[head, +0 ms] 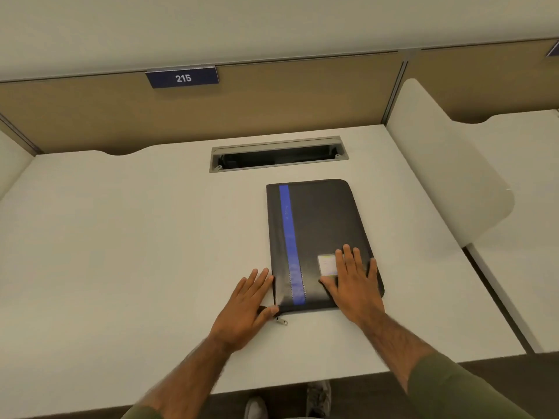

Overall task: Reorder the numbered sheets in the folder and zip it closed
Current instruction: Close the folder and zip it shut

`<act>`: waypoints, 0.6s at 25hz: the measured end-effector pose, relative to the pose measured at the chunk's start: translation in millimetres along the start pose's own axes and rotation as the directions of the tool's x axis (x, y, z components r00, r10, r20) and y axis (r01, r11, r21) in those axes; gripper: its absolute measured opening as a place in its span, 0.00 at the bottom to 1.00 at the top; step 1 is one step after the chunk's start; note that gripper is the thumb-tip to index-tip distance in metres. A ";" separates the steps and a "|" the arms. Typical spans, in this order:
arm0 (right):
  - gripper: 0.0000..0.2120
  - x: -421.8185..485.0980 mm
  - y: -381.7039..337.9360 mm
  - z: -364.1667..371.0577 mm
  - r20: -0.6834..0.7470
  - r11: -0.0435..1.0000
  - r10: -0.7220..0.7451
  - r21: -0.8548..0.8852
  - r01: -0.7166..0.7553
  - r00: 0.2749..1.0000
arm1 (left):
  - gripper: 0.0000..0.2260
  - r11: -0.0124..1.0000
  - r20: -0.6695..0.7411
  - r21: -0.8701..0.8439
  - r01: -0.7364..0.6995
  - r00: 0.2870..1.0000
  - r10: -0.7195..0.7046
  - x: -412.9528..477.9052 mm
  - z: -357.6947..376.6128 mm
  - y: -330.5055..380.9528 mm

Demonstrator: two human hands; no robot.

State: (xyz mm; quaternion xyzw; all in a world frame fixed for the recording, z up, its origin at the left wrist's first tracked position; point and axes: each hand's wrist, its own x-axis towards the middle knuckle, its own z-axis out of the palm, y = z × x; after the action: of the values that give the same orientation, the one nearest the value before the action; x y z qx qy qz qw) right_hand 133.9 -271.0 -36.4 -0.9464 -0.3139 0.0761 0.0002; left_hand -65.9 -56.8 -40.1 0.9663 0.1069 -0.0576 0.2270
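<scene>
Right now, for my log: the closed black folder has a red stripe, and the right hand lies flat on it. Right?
No: the head view shows a blue stripe. The folder is closed and black, the right hand flat on it.

Left hand (245, 303) and right hand (352, 282) flat, fingers (348, 257) straight.

White desk (121, 237), cable slot (278, 154), tan partition (272, 98), sign "215" (182, 77).
</scene>
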 end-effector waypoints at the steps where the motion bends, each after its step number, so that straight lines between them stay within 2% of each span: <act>1: 0.46 -11.8 -5.8 4.1 -0.011 1.000 -0.006 -0.019 0.006 1.000 | 0.31 0.999 0.008 0.024 -0.023 1.000 0.022 -7.3 1.3 -4.3; 6: 0.25 -71.4 -43.1 15.3 -0.189 0.995 -0.058 -0.091 0.042 0.980 | 0.32 0.982 -0.018 0.160 -0.103 0.994 0.107 -15.1 7.4 -18.0; 9: 0.15 -95.8 -68.8 15.4 -0.220 0.991 -0.112 -0.099 0.092 0.969 | 0.26 0.990 -0.079 0.107 -0.095 0.991 0.103 -13.4 10.4 -14.6; 12: 0.12 -104.2 -91.7 20.3 -0.233 0.993 -0.110 -0.065 0.097 0.966 | 0.15 0.996 -0.141 0.012 -0.086 0.986 0.087 -14.3 11.4 -10.5; 15: 0.13 -104.6 -112.2 24.9 -0.218 0.996 -0.089 -0.021 0.087 0.972 | 0.12 0.998 -0.161 -0.026 -0.064 0.985 0.059 -18.5 12.4 -7.7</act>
State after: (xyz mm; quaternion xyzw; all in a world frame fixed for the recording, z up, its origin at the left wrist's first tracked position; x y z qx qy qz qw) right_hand -19.1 -244.3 -40.5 -0.9342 -0.3540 -0.0304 0.0327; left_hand -86.4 -59.0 -51.5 0.9669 0.0957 0.0291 0.2346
